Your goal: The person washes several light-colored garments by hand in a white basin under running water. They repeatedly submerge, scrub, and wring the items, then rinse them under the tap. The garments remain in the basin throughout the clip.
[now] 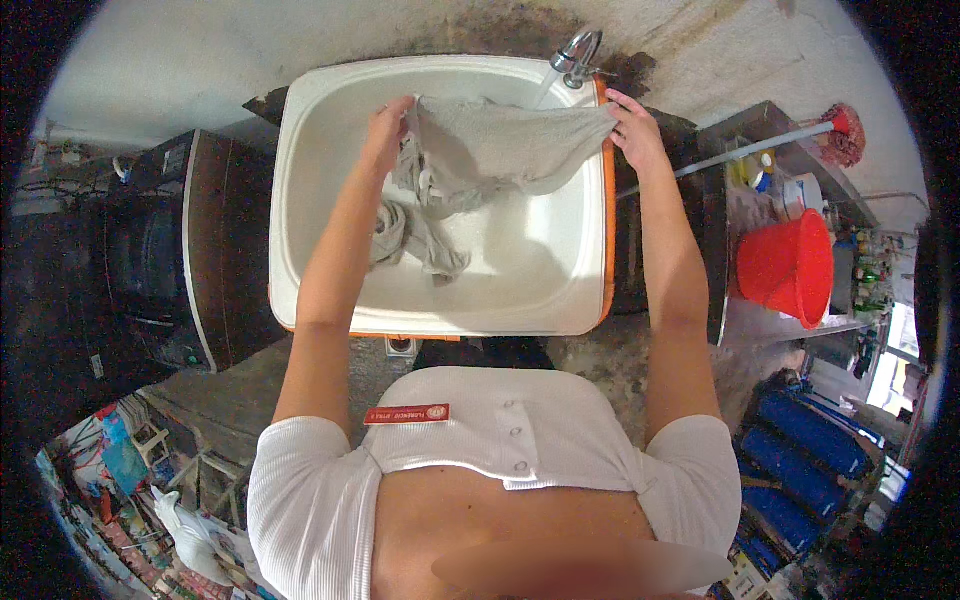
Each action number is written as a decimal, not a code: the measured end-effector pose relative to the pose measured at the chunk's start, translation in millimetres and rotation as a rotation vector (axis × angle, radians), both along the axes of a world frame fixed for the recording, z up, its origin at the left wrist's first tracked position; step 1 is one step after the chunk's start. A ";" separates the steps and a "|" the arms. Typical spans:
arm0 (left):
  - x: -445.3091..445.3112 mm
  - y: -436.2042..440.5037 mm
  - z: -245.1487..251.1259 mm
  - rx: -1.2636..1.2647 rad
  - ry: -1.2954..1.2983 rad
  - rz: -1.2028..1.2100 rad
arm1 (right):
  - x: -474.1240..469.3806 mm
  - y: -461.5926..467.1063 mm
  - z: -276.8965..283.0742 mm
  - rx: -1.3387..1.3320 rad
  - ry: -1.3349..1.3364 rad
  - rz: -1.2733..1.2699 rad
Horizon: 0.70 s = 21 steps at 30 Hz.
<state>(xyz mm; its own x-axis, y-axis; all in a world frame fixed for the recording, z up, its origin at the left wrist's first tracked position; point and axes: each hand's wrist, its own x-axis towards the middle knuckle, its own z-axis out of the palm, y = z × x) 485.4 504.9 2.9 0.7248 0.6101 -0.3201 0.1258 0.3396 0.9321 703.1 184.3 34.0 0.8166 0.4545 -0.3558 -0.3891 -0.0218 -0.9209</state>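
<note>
A grey cloth (510,142) is stretched sideways over the basin of a white sink (288,225). My left hand (388,131) grips its left end, where part of the fabric hangs down in folds. At the sink's right rim, the fingers of my right hand (634,127) pinch the other end. Lower in the basin lies a bunched, twisted length of grey fabric (427,244); whether it belongs to the same cloth I cannot tell. Water runs from the chrome faucet (576,56) at the back right corner, behind the stretched cloth.
Right of the sink, a counter holds a red bucket (787,268) and several bottles (870,277). A grey-handled brush or mop (757,150) leans across it. A dark cabinet-like appliance (161,247) stands left. Blue rolled or cylindrical objects (799,457) lie at the lower right.
</note>
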 end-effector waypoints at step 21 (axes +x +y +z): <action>-1.0 50.0 97.7 1.042 -0.016 -0.146 | -48.5 2.2 82.0 -0.045 -0.421 -0.071</action>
<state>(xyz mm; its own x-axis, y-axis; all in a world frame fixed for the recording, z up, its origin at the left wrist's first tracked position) 484.5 554.9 100.5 0.8129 0.4849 0.3227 0.0863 -0.6481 0.7566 654.6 186.6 115.9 0.9237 0.3831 -0.0032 0.0182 -0.0521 -0.9985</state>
